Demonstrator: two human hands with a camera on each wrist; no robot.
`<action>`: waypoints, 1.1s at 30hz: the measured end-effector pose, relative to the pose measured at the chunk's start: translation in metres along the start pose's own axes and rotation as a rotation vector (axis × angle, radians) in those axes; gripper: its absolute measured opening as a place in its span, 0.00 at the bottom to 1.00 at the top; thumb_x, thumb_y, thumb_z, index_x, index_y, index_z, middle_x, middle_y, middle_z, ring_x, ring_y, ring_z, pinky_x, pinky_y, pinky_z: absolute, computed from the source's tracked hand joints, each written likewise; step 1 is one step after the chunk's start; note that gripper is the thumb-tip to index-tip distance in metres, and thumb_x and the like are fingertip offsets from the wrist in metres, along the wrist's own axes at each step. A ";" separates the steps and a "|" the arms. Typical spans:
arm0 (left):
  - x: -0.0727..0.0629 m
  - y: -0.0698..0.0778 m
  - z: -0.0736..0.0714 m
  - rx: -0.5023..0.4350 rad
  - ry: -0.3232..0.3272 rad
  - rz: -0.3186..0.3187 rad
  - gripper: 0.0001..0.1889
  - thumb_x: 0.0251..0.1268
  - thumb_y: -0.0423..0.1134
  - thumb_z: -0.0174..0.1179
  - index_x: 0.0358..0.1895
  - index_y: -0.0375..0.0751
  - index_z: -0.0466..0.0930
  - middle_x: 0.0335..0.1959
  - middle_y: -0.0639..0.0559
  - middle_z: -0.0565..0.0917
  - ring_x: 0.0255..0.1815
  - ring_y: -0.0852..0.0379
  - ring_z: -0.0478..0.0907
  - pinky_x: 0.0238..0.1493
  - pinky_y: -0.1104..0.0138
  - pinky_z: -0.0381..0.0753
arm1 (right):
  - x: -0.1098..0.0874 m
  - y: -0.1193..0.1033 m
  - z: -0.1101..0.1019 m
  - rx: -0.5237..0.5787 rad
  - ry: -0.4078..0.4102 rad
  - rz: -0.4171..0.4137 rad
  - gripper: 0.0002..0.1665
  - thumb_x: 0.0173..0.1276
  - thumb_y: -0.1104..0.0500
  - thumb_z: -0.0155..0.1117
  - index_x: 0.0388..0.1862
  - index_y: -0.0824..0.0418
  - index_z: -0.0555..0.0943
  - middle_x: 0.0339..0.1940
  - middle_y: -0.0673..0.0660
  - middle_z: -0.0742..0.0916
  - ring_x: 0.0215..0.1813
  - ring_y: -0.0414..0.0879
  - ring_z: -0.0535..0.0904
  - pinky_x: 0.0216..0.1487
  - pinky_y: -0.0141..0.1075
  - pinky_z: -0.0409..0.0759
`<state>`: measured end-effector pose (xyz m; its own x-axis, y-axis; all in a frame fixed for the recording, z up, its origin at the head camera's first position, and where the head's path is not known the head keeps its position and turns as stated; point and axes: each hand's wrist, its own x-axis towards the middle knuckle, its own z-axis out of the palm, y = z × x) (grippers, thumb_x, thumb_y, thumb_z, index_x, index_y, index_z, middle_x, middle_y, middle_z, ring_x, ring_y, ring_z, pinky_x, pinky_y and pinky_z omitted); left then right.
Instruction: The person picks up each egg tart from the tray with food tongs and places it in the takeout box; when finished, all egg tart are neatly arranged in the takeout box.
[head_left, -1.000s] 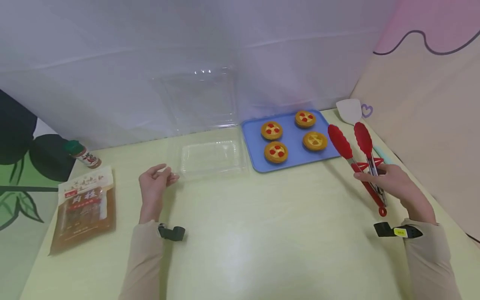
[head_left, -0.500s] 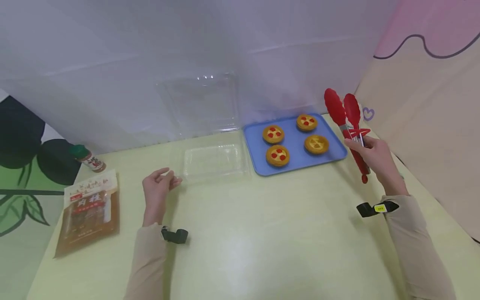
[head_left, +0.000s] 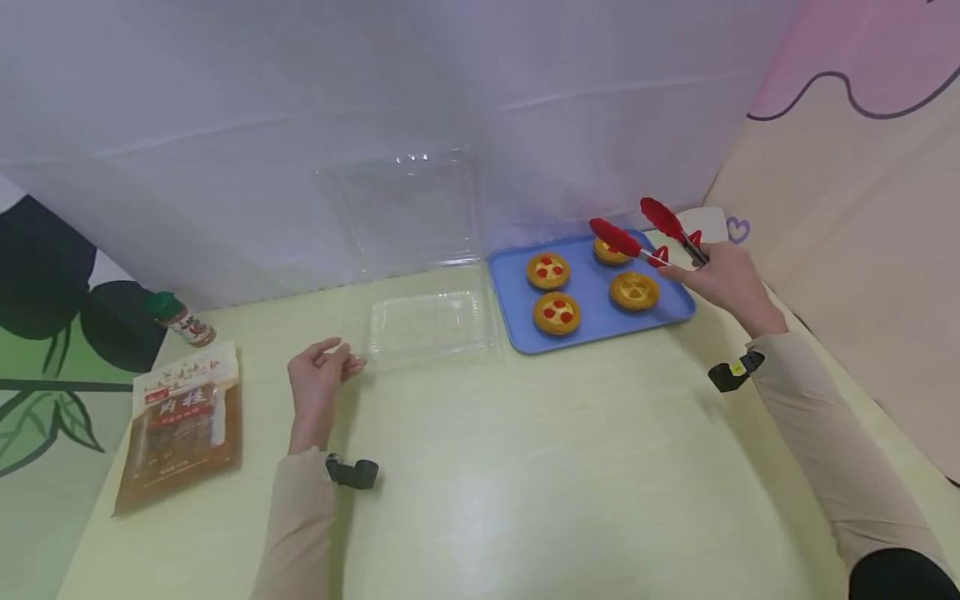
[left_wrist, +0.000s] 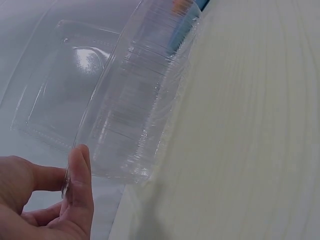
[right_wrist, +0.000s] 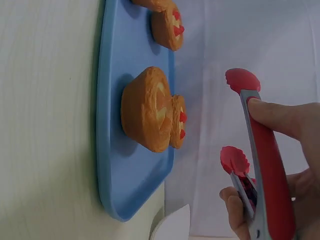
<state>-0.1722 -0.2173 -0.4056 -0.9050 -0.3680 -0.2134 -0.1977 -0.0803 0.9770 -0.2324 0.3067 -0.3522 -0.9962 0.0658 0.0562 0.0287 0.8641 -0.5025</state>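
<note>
At the left, my left hand (head_left: 318, 383) pinches the near left edge of a clear plastic container (left_wrist: 120, 110) between thumb and fingers. Its transparent lid (head_left: 405, 212) stands raised behind the base. My right hand (head_left: 729, 279) grips red-tipped tongs (right_wrist: 270, 170), with thumb on one arm and fingers on the other. The tongs' heads are spread apart above the back right of a blue tray (head_left: 588, 287), holding nothing. Several tarts rest on the tray: a tart with yellow pieces (head_left: 634, 291) at front right, the others red-dotted. The tongs partly cover the back right tart (head_left: 609, 252).
A brown and white packet (head_left: 183, 429) lies at the left of the table, with a green-capped seasoning bottle (head_left: 183, 321) behind it. A white spatula (head_left: 705, 221) lies beyond the right hand. A pale cloth wall (head_left: 225, 192) bounds the table's back.
My right hand has moved forward and left with the tongs, from the table's right side to over the tray. The tongs' heads have spread wider. The left hand stays at the container.
</note>
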 end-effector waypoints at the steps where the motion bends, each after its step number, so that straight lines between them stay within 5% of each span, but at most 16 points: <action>1: 0.000 0.000 0.000 -0.002 0.002 -0.003 0.23 0.70 0.29 0.55 0.65 0.24 0.66 0.23 0.56 0.82 0.24 0.67 0.83 0.37 0.76 0.86 | 0.003 -0.002 0.001 -0.013 -0.014 -0.004 0.35 0.62 0.35 0.66 0.25 0.64 0.66 0.17 0.53 0.63 0.22 0.48 0.62 0.22 0.37 0.56; 13: 0.000 0.000 0.000 0.017 0.009 -0.017 0.23 0.71 0.29 0.54 0.66 0.25 0.66 0.22 0.57 0.81 0.23 0.68 0.83 0.37 0.76 0.86 | 0.028 -0.005 0.015 -0.099 -0.077 0.013 0.34 0.60 0.39 0.67 0.20 0.60 0.59 0.18 0.52 0.58 0.20 0.46 0.57 0.21 0.35 0.53; 33: -0.004 -0.001 0.005 0.042 0.006 0.014 0.22 0.71 0.28 0.54 0.65 0.24 0.67 0.22 0.56 0.80 0.23 0.67 0.82 0.37 0.76 0.87 | 0.034 -0.007 0.016 -0.177 -0.133 0.025 0.33 0.62 0.39 0.65 0.19 0.59 0.60 0.18 0.51 0.60 0.20 0.46 0.60 0.19 0.34 0.55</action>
<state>-0.1700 -0.2109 -0.4054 -0.9057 -0.3740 -0.1996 -0.2009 -0.0359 0.9789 -0.2673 0.2950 -0.3609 -0.9967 0.0322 -0.0751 0.0561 0.9380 -0.3421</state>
